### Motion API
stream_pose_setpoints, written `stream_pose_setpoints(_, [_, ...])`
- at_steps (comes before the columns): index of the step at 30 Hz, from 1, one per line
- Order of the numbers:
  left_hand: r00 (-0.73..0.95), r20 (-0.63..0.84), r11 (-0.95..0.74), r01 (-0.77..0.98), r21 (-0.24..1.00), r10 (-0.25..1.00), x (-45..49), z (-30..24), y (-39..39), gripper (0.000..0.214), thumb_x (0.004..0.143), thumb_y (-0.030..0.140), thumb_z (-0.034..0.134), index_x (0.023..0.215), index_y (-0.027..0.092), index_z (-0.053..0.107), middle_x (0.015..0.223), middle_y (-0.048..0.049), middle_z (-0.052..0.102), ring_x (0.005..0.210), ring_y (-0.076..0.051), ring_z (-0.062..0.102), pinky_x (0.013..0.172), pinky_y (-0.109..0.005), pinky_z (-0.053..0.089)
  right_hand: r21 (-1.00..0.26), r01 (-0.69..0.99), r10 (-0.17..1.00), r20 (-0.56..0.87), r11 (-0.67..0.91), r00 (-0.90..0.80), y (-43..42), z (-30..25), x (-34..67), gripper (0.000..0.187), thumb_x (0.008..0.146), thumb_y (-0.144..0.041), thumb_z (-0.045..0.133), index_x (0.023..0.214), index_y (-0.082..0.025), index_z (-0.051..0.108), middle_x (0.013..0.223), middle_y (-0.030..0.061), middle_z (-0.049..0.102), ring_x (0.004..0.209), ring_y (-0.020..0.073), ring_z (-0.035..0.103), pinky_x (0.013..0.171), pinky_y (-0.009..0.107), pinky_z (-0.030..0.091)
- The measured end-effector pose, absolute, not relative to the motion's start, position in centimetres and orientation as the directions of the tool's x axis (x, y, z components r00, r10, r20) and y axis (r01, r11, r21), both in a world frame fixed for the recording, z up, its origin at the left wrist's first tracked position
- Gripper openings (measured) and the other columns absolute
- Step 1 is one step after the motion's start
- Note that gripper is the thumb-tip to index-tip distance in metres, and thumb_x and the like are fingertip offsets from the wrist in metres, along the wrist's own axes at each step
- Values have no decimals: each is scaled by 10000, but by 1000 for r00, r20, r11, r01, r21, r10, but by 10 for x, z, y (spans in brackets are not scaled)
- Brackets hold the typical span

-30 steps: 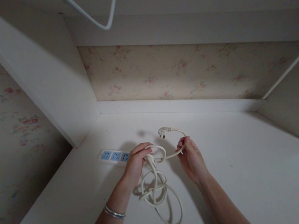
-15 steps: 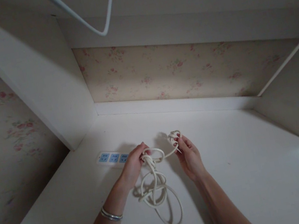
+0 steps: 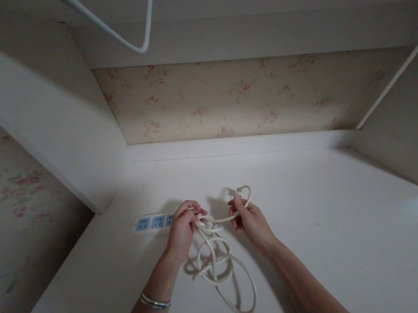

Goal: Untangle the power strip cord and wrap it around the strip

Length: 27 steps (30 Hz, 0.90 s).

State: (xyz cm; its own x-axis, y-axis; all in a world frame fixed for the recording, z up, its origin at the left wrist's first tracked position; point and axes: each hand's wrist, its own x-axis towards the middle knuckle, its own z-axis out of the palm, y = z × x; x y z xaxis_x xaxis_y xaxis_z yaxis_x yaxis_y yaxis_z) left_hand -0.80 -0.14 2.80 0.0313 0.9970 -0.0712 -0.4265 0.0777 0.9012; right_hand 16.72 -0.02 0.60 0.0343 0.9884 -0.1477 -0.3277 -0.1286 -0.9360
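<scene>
A cream power cord [image 3: 224, 270] lies in loose loops on the white desk [image 3: 329, 243]. My left hand [image 3: 183, 229] is closed on a bunch of the cord near its top. My right hand [image 3: 250, 219] pinches the cord's free end, where the plug [image 3: 241, 191] curls up just above my fingers. A short stretch of cord runs between the two hands. Behind my left hand lies the power strip [image 3: 151, 222], white with blue sockets, partly hidden by that hand.
A white side panel [image 3: 50, 125] stands at the left and a floral-papered wall [image 3: 247, 96] closes the back. A thin white cable [image 3: 118, 35] hangs in a loop from the shelf above. Another white panel [image 3: 411, 137] rises at the right.
My right hand has brought the plug end leftwards, closer to my left hand, so the cord between them is shorter. The plug now curls above my fingers.
</scene>
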Motion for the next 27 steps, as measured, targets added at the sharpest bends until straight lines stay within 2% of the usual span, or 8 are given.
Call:
stream_pose_setpoints(4, [-6,-89,78,-439,895,996,-7,31,-2,106,606,174,585,712,178,578,727,-11,631,717,-147,575,673,-250,444,-878,-475,994,-97,-63,47,0,9,168,294,747,-467,712,818,-188,652,764,-2,652,583,84,556,549,208,457])
stream_pose_setpoints(8, [23,-75,77,-467,881,997,-3,27,-2,183,599,145,584,775,194,589,776,-3,636,783,-153,588,738,-260,456,-811,-584,995,-50,7,81,2,9,170,250,705,-368,775,878,-215,678,886,-2,660,701,87,574,675,207,490])
stream_pose_setpoints(12, [52,-51,68,-410,909,997,0,19,-2,264,576,105,543,804,196,639,845,-6,648,909,-170,577,823,-265,449,-783,-621,996,-27,34,88,2,10,169,200,720,-340,766,853,-226,670,860,-13,635,683,82,549,662,197,484])
stream_pose_setpoints(16, [65,-60,77,-306,949,996,1,17,-2,191,654,171,617,833,180,682,892,-20,671,895,-166,588,813,-245,429,-787,-612,993,1,75,121,3,11,170,174,733,-344,755,828,-236,657,859,-18,624,660,77,527,644,199,474])
stream_pose_setpoints(19, [57,-137,148,-314,938,989,3,18,-2,215,708,319,672,868,176,680,913,-40,686,907,-187,617,799,-260,445,-791,-608,992,-12,67,125,4,10,171,188,744,-385,740,804,-229,654,847,-12,633,650,83,534,630,215,474])
stream_pose_setpoints(22, [76,-247,257,-365,895,966,4,16,-2,304,744,421,651,912,167,655,887,-64,704,853,-198,655,776,-293,478,-791,-609,991,-30,54,128,5,8,173,210,749,-406,732,780,-214,653,820,-5,639,629,86,537,607,220,471])
stream_pose_setpoints(27, [187,-374,417,-337,844,908,1,9,0,299,805,402,583,885,125,660,890,-115,722,764,-190,674,721,-289,508,-816,-576,994,-6,60,112,5,5,174,199,753,-387,735,776,-208,650,828,-7,641,629,83,533,618,213,464])
